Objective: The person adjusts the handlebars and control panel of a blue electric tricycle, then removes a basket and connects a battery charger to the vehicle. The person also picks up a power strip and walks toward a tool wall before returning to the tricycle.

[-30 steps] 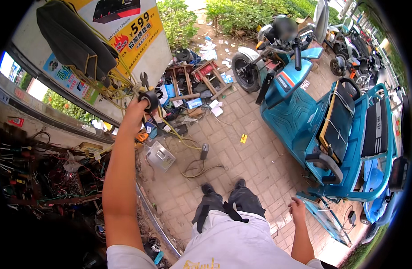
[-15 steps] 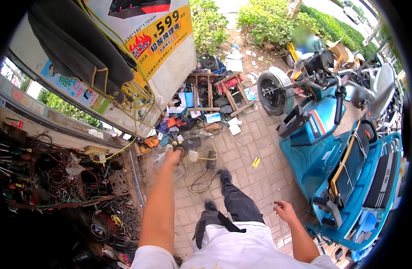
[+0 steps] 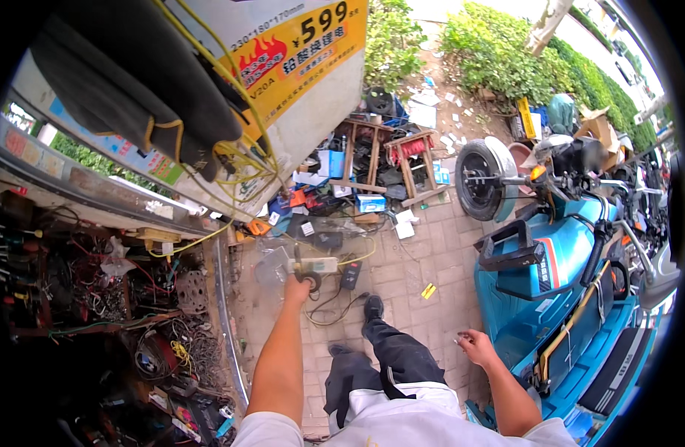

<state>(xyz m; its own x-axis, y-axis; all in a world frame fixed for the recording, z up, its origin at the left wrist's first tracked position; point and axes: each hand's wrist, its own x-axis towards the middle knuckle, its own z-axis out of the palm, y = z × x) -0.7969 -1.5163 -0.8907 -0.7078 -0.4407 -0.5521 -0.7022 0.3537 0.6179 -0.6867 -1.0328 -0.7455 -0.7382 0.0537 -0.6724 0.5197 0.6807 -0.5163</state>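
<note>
My left hand [image 3: 298, 286] is closed on a black tape roll [image 3: 310, 281], low over the pavement beside a translucent plastic box [image 3: 272, 268]. A pale oblong item [image 3: 320, 265] lies just beyond it, too blurred to name. A dark adapter [image 3: 350, 274] with a coiled cable rests on the paving to the right. My right hand [image 3: 473, 345] hangs near the blue tricycle [image 3: 521, 261], fingertips pinched on a small thing I cannot make out.
Tool and wire shelves [image 3: 82, 290] line the left, below a signboard [image 3: 305, 82] hung with yellow cable and dark cloth. A heap of boxes and wooden stools [image 3: 368, 156] lies at the back. The tricycle's front wheel [image 3: 478, 179] and parked vehicles stand right.
My left hand has come down from beside the signboard to low over the pavement with the tape roll. The pliers seen there earlier no longer show clearly. The whole view has shifted.
</note>
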